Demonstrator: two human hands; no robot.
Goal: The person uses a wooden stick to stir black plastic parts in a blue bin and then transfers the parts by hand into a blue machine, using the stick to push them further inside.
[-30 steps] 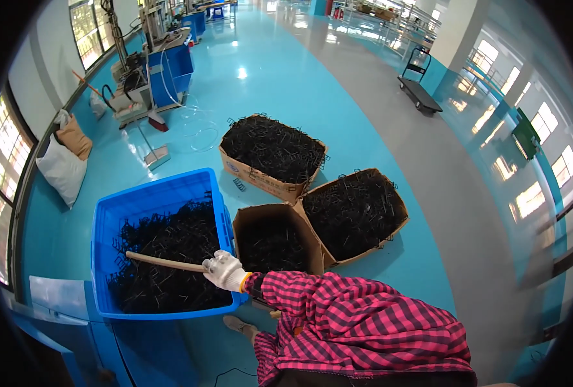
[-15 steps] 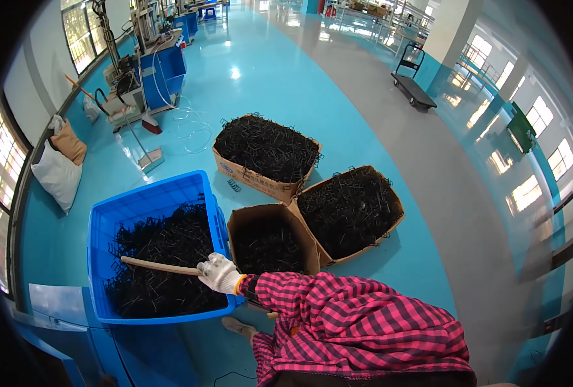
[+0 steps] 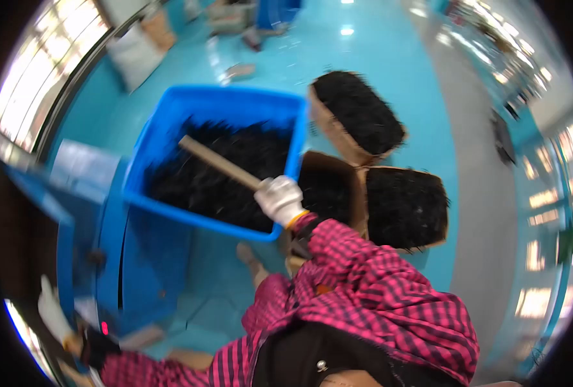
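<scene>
My right hand (image 3: pixel 280 201), in a white glove with a yellow cuff, is closed around one end of a wooden stick (image 3: pixel 225 164). The stick slants up and left over a blue plastic bin (image 3: pixel 167 106) filled with tangled black wire-like pieces (image 3: pixel 235 151). At the lower left, my left hand (image 3: pixel 55 313), also in a white glove, reaches toward the dark side of a blue cabinet-like machine. Its fingers look stretched out, though they are blurred; whether they touch the machine cannot be made out.
Right of the bin stand three cardboard boxes of black pieces: a far box (image 3: pixel 357 116), a right box (image 3: pixel 407 206) and a nearer box (image 3: pixel 325 190) partly behind my arm. The blue machine (image 3: pixel 151 258) adjoins the bin. A white sack (image 3: pixel 135 55) leans on the wall.
The view has swung left and down, so the bin and boxes appear shifted right. My left hand has come into view. My right hand still holds the stick, now slanted more steeply.
</scene>
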